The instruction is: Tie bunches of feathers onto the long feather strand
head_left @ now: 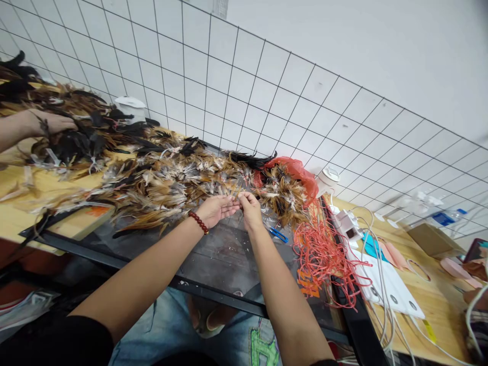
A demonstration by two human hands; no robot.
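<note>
two hands meet at the edge of the feathers

the left hand (215, 208), a red bead bracelet (199, 222) on its wrist, lies loosely open with its fingers stretched towards the right hand (251, 208), whose fingers curl in and pinch at the near edge of the feathers (171, 183). the brown and black heap spreads across the glass table (224, 259) below the wire grid (267, 101). red strings (324, 259) and a red bag (297, 175) lie just right. a co-worker's hand (49, 123) rests in feathers far left
</note>
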